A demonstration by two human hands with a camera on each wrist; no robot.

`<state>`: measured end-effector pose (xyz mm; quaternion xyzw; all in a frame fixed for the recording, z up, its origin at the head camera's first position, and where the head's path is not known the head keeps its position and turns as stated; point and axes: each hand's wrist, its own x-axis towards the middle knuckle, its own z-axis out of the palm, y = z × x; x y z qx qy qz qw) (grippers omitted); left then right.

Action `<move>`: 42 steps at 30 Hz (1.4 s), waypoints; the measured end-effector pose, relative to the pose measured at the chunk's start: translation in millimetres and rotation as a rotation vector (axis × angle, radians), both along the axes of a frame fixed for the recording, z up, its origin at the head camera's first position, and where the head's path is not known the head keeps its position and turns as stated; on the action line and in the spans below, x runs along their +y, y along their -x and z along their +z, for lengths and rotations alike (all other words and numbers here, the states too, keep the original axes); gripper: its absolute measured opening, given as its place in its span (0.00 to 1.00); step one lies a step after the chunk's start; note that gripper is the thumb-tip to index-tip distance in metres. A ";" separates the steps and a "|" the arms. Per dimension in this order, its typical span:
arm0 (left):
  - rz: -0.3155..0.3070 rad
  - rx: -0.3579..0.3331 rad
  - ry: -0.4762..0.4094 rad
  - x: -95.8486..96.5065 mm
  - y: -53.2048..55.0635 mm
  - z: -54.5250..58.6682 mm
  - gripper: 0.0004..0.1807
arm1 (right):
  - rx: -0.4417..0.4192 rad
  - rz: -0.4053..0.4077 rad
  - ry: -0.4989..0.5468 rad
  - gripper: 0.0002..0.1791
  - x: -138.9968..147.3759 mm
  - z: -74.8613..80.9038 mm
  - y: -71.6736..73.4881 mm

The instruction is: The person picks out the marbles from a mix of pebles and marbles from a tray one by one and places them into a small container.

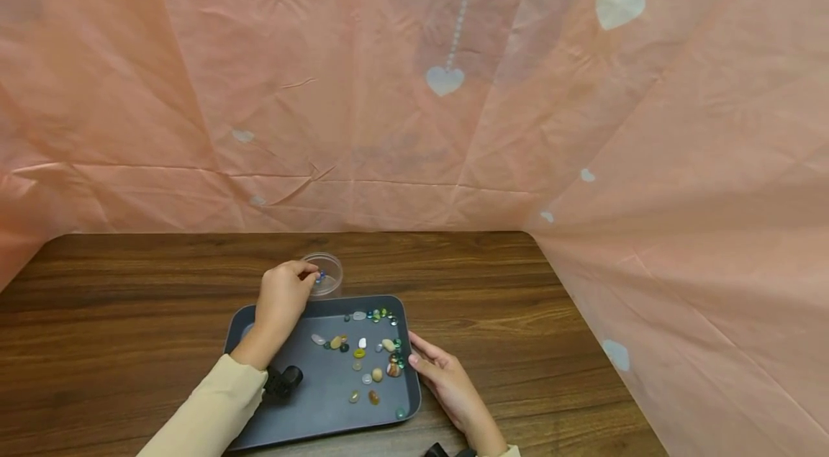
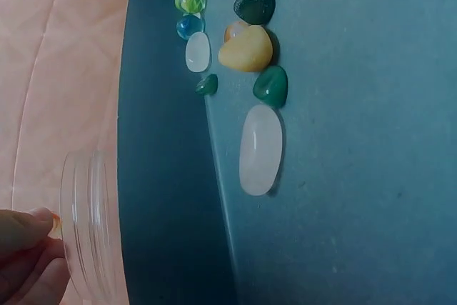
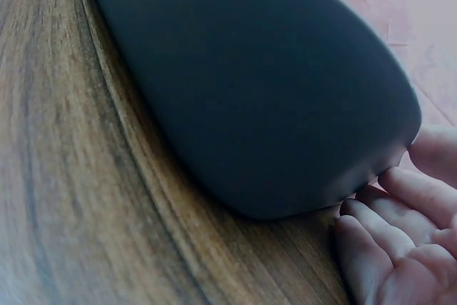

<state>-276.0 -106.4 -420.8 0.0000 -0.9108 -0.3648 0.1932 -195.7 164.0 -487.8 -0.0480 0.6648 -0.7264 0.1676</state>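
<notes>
A dark grey tray [image 1: 291,417] lies on the table, with several polished stones and glass marbles mostly in its right half. Beyond its far edge stands a clear round plastic cup [image 1: 330,286] with small blue pieces visible inside. My left hand [image 1: 283,299] reaches across the tray to the cup's rim. Between its thumb and fingertips it pinches a small orange piece [image 2: 56,223], mostly covered by the fingers. My right hand [image 1: 447,385] rests beside the tray, its fingertips touching the outer right wall. A long whitish stone [image 2: 261,150] is among the nearest to the left wrist.
The brown wooden table [image 1: 518,342] extends on both sides of the tray. A pink curtain [image 1: 388,119] with pale hearts hangs behind the table and along its right side. A black wrist camera [image 1: 283,381] on the left wrist overhangs the tray.
</notes>
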 end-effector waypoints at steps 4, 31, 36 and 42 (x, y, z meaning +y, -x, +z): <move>-0.001 0.001 -0.005 -1.0 0.6 -0.6 0.07 | 0.001 0.005 0.000 0.29 -0.6 -0.2 -0.1; -0.292 -0.239 -0.287 51.4 -12.7 -43.7 0.04 | -0.018 0.010 -0.010 0.29 -1.2 0.4 -1.8; -0.311 -0.246 -0.303 57.0 -11.0 -50.4 0.06 | -0.014 0.017 -0.006 0.29 0.5 0.6 -2.2; -0.333 -0.254 -0.258 62.5 -7.1 -53.5 0.06 | -0.008 0.018 -0.011 0.29 3.2 0.8 -2.4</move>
